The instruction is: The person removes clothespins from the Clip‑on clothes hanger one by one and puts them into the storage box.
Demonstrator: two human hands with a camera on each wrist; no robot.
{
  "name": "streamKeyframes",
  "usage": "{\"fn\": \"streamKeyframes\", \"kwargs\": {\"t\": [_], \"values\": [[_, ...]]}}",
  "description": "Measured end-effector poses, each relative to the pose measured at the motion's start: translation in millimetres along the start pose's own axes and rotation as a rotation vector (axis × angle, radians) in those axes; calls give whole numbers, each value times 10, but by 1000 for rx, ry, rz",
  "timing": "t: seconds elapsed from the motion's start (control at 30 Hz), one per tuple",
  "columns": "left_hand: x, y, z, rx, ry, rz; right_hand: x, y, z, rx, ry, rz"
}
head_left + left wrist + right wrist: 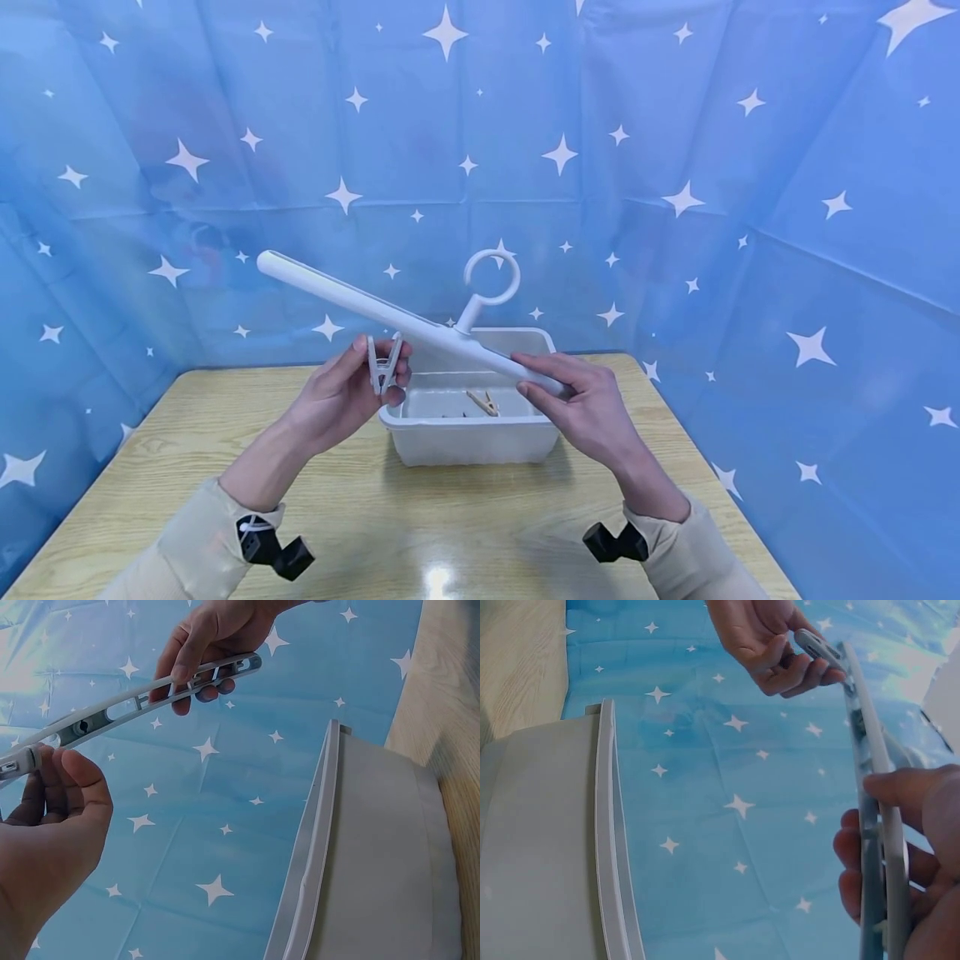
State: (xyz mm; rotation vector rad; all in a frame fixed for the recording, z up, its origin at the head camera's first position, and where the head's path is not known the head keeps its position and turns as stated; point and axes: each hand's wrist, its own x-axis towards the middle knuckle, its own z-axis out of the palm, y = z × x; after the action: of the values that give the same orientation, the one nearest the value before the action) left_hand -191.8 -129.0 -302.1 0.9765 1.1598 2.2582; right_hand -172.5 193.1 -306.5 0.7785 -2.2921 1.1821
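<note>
A white clothes hanger (352, 302) with a ring-shaped hook is held tilted above the bin, its left end higher. My right hand (581, 400) grips its lower right end between thumb and fingers; in the right wrist view the fingers (851, 862) wrap the bar. My left hand (341, 396) pinches a pale clothespin (384, 365) just below the hanger's bar. In the left wrist view only part of the clothespin (19, 763) shows at the edge, close to the bar. From these views I cannot tell whether clothespin and bar touch.
Behind the hands a white plastic bin (472, 442) stands on the wooden table (337, 533). A wooden clothespin (483, 404) and some small dark bits lie inside it. A blue star-patterned curtain (420, 150) surrounds the table at the back and sides.
</note>
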Motion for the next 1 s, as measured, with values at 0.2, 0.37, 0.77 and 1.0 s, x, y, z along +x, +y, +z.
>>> {"fn": "streamKeyframes", "kwargs": {"t": [0.2, 0.37, 0.77, 1.0], "values": [[-8, -29, 27, 83, 92, 43, 4, 0, 10, -2, 3, -4], [-12, -52, 46, 171, 194, 70, 12, 3, 24, 3, 11, -19], [-13, -53, 93, 287, 331, 103, 14, -5, 23, 0, 10, -25], [-17, -64, 133, 366, 396, 138, 7, -16, 22, -2, 0, -15]]}}
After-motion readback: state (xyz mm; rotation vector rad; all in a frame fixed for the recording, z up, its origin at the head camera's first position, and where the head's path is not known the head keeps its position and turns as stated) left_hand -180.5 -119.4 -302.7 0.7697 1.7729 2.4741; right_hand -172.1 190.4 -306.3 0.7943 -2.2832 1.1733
